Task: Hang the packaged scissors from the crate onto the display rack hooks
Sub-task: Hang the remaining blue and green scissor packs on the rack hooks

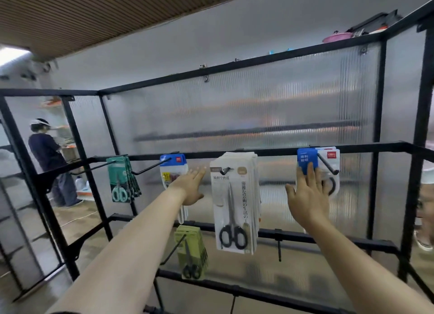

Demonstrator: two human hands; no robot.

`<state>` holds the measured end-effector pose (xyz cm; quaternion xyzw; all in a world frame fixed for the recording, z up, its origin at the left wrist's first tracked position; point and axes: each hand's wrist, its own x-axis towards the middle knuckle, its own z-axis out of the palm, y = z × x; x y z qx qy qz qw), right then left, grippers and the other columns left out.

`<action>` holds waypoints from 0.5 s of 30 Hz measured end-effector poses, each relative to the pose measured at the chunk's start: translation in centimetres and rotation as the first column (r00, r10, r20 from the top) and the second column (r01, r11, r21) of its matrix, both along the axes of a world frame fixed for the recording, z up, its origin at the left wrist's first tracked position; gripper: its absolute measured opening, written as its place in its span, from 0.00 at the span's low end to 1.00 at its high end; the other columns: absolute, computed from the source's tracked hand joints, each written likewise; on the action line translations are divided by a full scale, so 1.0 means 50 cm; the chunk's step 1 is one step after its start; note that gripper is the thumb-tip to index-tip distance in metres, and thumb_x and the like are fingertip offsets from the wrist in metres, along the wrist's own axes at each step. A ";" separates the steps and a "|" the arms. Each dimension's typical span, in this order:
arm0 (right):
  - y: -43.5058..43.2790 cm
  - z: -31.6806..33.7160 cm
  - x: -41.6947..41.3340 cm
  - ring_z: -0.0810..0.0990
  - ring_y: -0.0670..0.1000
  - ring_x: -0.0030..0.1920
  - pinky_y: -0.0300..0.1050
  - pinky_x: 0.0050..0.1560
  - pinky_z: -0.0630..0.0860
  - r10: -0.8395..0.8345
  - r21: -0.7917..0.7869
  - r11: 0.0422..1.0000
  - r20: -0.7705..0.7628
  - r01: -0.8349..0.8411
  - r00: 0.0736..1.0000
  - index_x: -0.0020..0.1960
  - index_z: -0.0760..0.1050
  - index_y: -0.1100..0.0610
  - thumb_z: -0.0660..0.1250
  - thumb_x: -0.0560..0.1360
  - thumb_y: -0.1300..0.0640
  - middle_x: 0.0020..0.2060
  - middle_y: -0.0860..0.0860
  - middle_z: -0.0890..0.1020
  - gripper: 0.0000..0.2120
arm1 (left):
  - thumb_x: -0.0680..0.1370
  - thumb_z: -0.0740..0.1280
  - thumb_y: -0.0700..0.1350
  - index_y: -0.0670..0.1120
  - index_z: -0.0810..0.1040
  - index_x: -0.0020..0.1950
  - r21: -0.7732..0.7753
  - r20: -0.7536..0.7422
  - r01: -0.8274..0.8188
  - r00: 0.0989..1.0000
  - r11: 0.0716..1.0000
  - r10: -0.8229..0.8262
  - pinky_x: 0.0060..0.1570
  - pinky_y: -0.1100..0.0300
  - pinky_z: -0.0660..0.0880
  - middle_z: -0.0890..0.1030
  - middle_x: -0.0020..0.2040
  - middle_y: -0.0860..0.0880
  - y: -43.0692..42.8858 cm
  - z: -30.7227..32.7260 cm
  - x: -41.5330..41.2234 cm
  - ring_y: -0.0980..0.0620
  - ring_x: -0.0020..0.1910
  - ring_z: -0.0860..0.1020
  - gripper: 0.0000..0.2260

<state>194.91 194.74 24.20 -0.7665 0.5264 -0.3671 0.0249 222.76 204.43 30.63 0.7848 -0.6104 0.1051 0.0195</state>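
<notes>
Packaged scissors (234, 203) hang on the rack hooks (150, 167); crate unseen. Both hands are flat and hold nothing: left hand (191, 188) is near the packs, right hand (308, 196) touches a blue pack (306, 158). Packs likely light, stiff, slick; pinch the card top by the hang hole.

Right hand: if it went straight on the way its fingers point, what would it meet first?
Most likely the blue-topped scissors pack hanging on the right-most hook. The right hand points up at it, and its fingertips overlap the blue header. Depth is unclear, so they may be touching it.
</notes>
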 end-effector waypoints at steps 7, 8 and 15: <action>0.023 -0.039 0.052 0.39 0.52 0.76 0.55 0.75 0.41 0.038 0.179 0.983 -0.029 -0.033 0.999 0.77 0.46 0.55 0.49 0.82 0.47 0.77 0.52 0.43 0.28 | 0.79 0.62 0.51 0.50 0.39 0.77 0.023 -0.059 -0.013 0.998 1.000 0.015 0.74 0.46 0.53 0.44 0.78 0.47 0.042 -0.037 0.056 0.45 0.77 0.48 0.37; 0.034 -0.050 0.063 0.40 0.52 0.76 0.54 0.76 0.42 0.049 0.221 0.974 -0.031 -0.041 0.998 0.77 0.45 0.55 0.49 0.82 0.47 0.77 0.52 0.43 0.28 | 0.79 0.61 0.51 0.50 0.39 0.77 0.025 -0.063 -0.007 0.998 1.000 0.008 0.74 0.46 0.54 0.44 0.78 0.47 0.047 -0.044 0.064 0.45 0.77 0.48 0.36; 0.132 -0.128 0.124 0.41 0.50 0.77 0.50 0.75 0.42 0.113 0.367 0.927 -0.068 -0.080 0.991 0.78 0.43 0.57 0.45 0.83 0.52 0.77 0.51 0.44 0.26 | 0.80 0.59 0.54 0.48 0.39 0.77 0.082 -0.055 0.037 0.998 0.996 -0.032 0.74 0.50 0.52 0.46 0.78 0.47 0.098 -0.100 0.138 0.47 0.77 0.50 0.35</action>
